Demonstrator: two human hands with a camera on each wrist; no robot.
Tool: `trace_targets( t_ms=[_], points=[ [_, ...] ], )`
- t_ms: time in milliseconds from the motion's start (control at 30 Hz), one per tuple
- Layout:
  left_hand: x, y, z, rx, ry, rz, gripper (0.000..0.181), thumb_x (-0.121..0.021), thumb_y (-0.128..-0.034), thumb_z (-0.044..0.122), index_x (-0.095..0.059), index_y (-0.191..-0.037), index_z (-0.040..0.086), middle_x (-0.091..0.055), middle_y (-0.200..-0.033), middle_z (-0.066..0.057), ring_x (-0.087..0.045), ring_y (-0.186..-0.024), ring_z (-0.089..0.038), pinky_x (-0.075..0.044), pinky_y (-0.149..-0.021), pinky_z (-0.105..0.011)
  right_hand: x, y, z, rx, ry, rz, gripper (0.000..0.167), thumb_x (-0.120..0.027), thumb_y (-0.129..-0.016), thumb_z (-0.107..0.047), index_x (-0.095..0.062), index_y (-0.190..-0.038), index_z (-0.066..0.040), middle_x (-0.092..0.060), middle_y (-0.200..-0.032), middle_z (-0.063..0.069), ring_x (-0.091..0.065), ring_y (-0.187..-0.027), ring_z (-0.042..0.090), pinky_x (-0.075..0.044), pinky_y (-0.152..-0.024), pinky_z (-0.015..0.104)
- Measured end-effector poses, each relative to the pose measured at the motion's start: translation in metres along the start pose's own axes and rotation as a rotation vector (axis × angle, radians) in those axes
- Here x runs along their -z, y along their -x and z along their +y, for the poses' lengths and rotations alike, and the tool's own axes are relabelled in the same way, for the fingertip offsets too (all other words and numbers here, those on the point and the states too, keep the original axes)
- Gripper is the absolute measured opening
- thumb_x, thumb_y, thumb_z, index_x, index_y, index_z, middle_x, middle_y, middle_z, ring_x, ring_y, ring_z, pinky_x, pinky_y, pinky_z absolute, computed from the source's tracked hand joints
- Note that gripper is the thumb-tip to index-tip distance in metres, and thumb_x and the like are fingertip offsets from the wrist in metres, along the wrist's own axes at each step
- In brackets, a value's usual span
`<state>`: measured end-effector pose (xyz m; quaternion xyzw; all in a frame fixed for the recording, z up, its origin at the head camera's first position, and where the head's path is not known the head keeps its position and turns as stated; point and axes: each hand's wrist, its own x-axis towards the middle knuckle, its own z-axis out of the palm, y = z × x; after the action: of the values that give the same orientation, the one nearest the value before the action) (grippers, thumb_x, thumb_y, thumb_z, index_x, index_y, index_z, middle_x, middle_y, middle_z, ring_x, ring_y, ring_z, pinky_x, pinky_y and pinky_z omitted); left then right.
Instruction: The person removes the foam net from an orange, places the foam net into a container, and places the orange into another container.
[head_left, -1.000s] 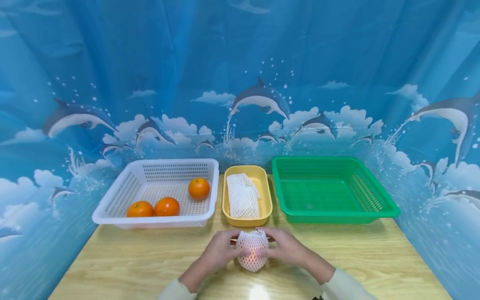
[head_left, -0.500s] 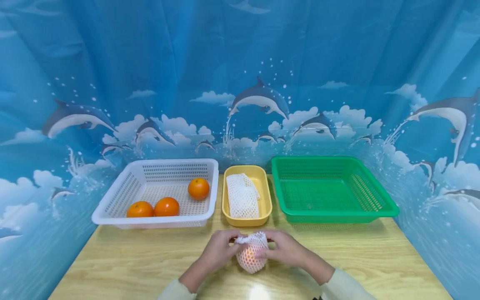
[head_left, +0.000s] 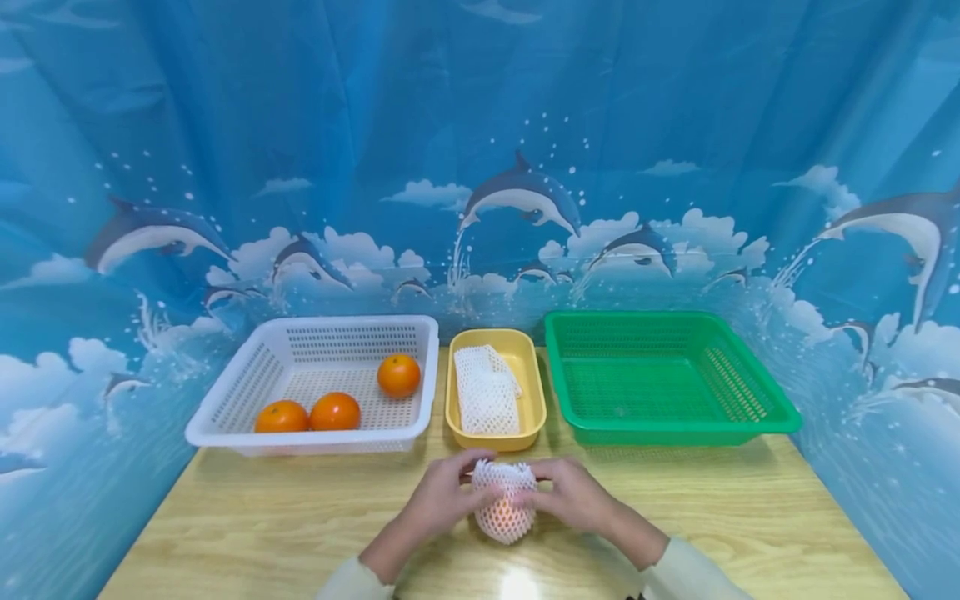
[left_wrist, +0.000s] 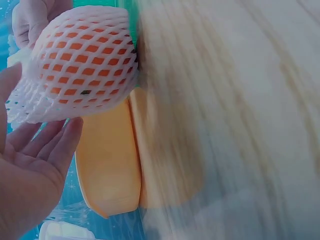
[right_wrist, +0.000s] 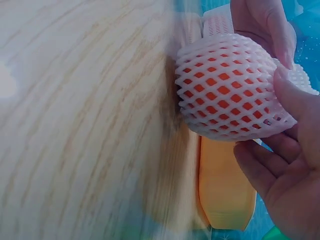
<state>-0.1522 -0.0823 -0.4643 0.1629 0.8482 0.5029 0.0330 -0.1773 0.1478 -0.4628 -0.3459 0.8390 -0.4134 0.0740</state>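
An orange in a white foam net sleeve is between both hands, low in front of the yellow tray. Orange peel shows through the mesh in the left wrist view. My left hand holds its left side, thumb at the front and fingers behind. On the opposite side my right hand grips the sleeve between thumb and fingers. The net's gathered open end points away from the table, up between the hands. Parts of the far fingers are hidden behind the net.
A white basket at the left bears several oranges, three visible: one orange sits apart. More foam nets lie in a yellow tray. At the right stands a green basket. A dolphin-print curtain hangs behind the wooden table.
The net's upper edge, pulled left and bunched by the left hand half a second ago, now stands upright around the orange. The left fingers have lifted slightly from that edge.
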Motion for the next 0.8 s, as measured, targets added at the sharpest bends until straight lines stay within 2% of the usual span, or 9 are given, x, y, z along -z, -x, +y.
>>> trace_targets(
  t_ms=[133,367,567,667,800],
  points=[
    [-0.0009,-0.0008,-0.0006,0.003,-0.015,-0.021,0.059,-0.077,-0.0818,0.037,-0.059,-0.128,0.005,-0.062,-0.125,-0.017,-0.065,-0.107,-0.032,-0.056,-0.086,-0.031,-0.0006,-0.0013,-0.0001,0.021,-0.02,0.041,0.031,-0.067,-0.088,-0.04,-0.075,-0.104,-0.014,-0.071,-0.111,0.0,-0.068,-0.101,0.014,-0.054,-0.088,0.028],
    [-0.002,-0.0012,-0.0028,0.015,-0.06,-0.073,0.077,-0.077,-0.0792,0.044,-0.05,-0.139,0.004,-0.062,-0.126,-0.012,-0.064,-0.108,-0.027,-0.055,-0.089,-0.035,-0.0019,-0.0013,0.0017,0.054,-0.015,0.123,0.021,-0.071,-0.087,-0.027,-0.075,-0.101,-0.011,-0.072,-0.108,0.004,-0.07,-0.097,0.016,-0.055,-0.085,0.027],
    [-0.0023,0.0011,-0.0016,-0.014,-0.079,-0.089,0.075,-0.077,-0.0797,0.043,-0.051,-0.137,0.001,-0.065,-0.123,-0.01,-0.064,-0.109,-0.025,-0.053,-0.093,-0.036,-0.0046,-0.002,0.0033,0.109,0.014,0.172,0.018,-0.073,-0.085,-0.021,-0.076,-0.1,-0.011,-0.073,-0.103,0.003,-0.07,-0.094,0.015,-0.056,-0.083,0.028],
    [-0.0032,0.0009,-0.0019,-0.014,-0.087,-0.094,0.074,-0.076,-0.0792,0.045,-0.053,-0.135,0.003,-0.066,-0.122,-0.008,-0.064,-0.108,-0.021,-0.053,-0.092,-0.034,-0.0046,-0.0015,0.0026,0.096,-0.009,0.177,0.019,-0.073,-0.086,-0.025,-0.076,-0.1,-0.012,-0.074,-0.1,0.002,-0.07,-0.09,0.012,-0.057,-0.08,0.026],
    [-0.0035,0.0007,-0.0016,-0.003,-0.096,-0.096,0.061,-0.076,-0.0791,0.047,-0.062,-0.125,0.009,-0.069,-0.114,-0.002,-0.065,-0.103,-0.017,-0.054,-0.089,-0.032,-0.0037,-0.0013,0.0012,0.064,-0.042,0.153,0.025,-0.072,-0.087,-0.03,-0.073,-0.103,-0.012,-0.074,-0.097,-0.002,-0.068,-0.087,0.008,-0.057,-0.078,0.025]
  ],
)
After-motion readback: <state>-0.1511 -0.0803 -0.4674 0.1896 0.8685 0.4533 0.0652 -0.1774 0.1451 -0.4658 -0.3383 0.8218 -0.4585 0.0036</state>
